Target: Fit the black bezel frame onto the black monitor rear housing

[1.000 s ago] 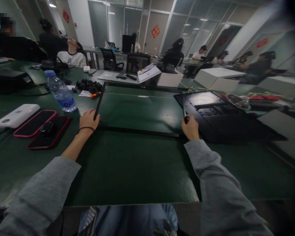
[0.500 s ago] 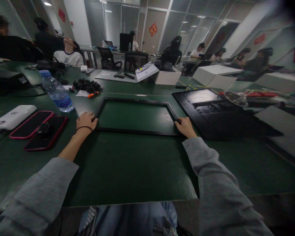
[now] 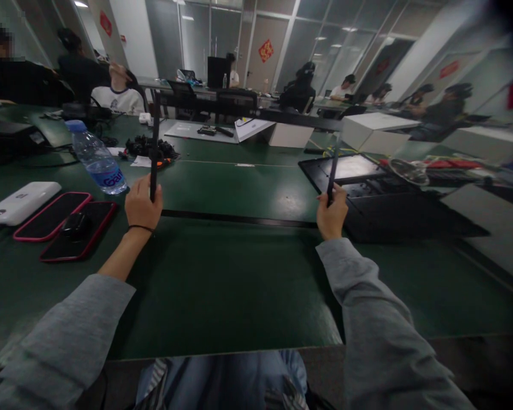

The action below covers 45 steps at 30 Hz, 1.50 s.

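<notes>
Between my hands a thin black rectangular screen bezel point(image 3: 239, 218) is tilted up, its lower bar at or close to the green table and its far bar raised and blurred. My left hand point(image 3: 143, 205) is closed round the bezel's left side, and my right hand point(image 3: 332, 212) grips its right side, thumb and fingers wrapped over the bar. Through the open middle of the bezel the table top shows. Just right of my right hand lies a large flat black panel point(image 3: 410, 213), which looks like a monitor's back cover.
On the left are a water bottle point(image 3: 97, 162), a white power bank point(image 3: 21, 202) and two red-edged phones point(image 3: 53, 215), one bearing a small black object. Dark cables point(image 3: 147, 147) and white boxes point(image 3: 378, 131) stand farther back on the table point(image 3: 222, 296). Several people sit beyond.
The bezel's far side has swung up from lying nearly flat on the table to a steep tilt. Both hands have turned upward with it, keeping their hold on its sides.
</notes>
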{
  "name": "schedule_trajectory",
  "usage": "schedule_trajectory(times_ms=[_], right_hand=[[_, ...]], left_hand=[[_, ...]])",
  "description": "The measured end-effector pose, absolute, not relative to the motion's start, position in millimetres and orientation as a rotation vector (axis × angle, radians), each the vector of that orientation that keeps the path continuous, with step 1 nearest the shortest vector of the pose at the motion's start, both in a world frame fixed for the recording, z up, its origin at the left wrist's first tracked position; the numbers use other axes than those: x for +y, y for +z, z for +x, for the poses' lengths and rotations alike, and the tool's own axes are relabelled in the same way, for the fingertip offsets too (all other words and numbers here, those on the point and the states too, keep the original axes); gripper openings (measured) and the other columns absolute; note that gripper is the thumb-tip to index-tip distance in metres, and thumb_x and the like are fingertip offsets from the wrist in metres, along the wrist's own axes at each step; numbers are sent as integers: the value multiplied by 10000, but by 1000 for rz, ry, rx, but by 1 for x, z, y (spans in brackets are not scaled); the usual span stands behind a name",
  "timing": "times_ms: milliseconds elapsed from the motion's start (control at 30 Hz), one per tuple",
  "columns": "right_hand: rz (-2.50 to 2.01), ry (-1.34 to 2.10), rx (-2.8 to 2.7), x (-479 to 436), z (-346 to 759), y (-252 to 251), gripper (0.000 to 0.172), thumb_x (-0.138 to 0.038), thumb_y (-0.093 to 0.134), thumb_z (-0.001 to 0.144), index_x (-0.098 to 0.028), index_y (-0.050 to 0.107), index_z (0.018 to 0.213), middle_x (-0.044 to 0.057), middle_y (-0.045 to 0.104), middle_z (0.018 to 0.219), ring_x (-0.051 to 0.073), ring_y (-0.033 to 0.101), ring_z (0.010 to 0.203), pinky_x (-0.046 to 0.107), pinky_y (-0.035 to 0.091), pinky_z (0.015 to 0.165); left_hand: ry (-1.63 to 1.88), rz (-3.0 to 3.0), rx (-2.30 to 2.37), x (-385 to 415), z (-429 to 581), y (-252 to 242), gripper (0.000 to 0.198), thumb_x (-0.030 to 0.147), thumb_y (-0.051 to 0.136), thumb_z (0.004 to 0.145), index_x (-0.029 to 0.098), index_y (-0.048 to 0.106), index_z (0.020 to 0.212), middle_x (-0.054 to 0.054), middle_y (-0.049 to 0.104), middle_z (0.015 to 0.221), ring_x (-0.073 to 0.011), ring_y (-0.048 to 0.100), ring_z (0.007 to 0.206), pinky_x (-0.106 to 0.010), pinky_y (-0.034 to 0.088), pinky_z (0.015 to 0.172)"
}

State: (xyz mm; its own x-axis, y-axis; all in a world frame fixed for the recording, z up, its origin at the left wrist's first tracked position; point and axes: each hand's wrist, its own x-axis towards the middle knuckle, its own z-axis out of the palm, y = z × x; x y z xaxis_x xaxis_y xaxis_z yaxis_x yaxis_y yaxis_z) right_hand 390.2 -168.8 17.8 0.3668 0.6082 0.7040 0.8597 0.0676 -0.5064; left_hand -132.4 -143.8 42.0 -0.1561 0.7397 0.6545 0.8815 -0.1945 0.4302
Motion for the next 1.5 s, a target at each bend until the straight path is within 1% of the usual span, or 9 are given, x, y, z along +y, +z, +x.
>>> schedule_trajectory(times_ms=[133, 200, 400, 633, 867, 1033, 1267, 1400, 1500], right_hand=[[-1632, -254, -1297, -175, 380, 24, 450, -385, 367, 1004, -162, 394, 1395, 124, 714, 1000, 258, 693, 939, 457, 516, 930], [-1644, -234, -1286, -175, 379, 22, 448, -396, 358, 1009, -155, 391, 1385, 147, 720, 1025, 270, 697, 957, 458, 514, 929], [-1745, -51, -1329, -168, 387, 6, 475, -451, 425, 967, -140, 502, 1317, 156, 724, 980, 301, 689, 914, 463, 514, 905], [-1875, -125, -1479, -158, 400, -9, 383, -436, 476, 910, -149, 691, 1043, 166, 643, 964, 319, 604, 998, 486, 485, 958], [-1987, -54, -1509, -155, 406, -15, 367, -424, 535, 875, -138, 747, 965, 115, 569, 822, 306, 570, 896, 480, 491, 917], [-1943, -20, -1517, -154, 407, -15, 420, -511, 583, 854, -147, 759, 969, 91, 575, 767, 295, 576, 884, 471, 494, 922], [-1927, -72, -1515, -152, 408, -16, 397, -448, 539, 852, -145, 761, 978, 121, 616, 766, 304, 577, 872, 509, 499, 920], [-1974, -84, -1505, -153, 413, -16, 375, -357, 549, 826, -103, 768, 994, 165, 642, 817, 331, 593, 934, 534, 481, 974], [-1980, -103, -1464, -154, 416, -16, 359, -310, 555, 798, -100, 776, 988, 163, 639, 808, 334, 599, 924, 545, 484, 980]], left_hand=[[-1286, -2060, -1974, -145, -130, 40, 488, 374, 394, 1026, 178, 428, 1472, -121, 694, 1291, -245, 741, 965, -439, 532, 988], [-1239, -2122, -2045, -146, -129, 38, 506, 368, 389, 1031, 180, 374, 1501, -109, 701, 1280, -234, 749, 910, -433, 537, 974], [-1058, -2042, -2107, -147, -129, 40, 566, 409, 382, 1024, 170, 393, 1537, -167, 597, 1432, -322, 633, 1257, -435, 508, 1029], [-903, -2106, -2109, -135, -137, 26, 533, 366, 378, 994, 105, 572, 1416, -188, 530, 1506, -337, 503, 1393, -454, 415, 1170], [-709, -2138, -2218, -130, -143, 16, 472, 393, 409, 975, 191, 661, 1320, -143, 595, 1463, -370, 502, 1366, -567, 432, 1132], [-583, -2174, -2246, -130, -144, 14, 436, 370, 450, 955, 198, 686, 1279, -150, 560, 1511, -408, 454, 1392, -661, 416, 1100], [-738, -2231, -2195, -129, -137, 19, 573, 442, 472, 966, 185, 554, 1471, -157, 523, 1544, -371, 440, 1430, -575, 398, 1151], [-837, -2641, -1828, -131, -127, 24, 473, 487, 446, 987, 222, 694, 1289, -97, 669, 1382, -264, 570, 1311, -470, 410, 1157], [-756, -2759, -1770, -138, -118, 27, 444, 572, 513, 959, 279, 738, 1206, -65, 694, 1346, -275, 580, 1291, -495, 435, 1113]])
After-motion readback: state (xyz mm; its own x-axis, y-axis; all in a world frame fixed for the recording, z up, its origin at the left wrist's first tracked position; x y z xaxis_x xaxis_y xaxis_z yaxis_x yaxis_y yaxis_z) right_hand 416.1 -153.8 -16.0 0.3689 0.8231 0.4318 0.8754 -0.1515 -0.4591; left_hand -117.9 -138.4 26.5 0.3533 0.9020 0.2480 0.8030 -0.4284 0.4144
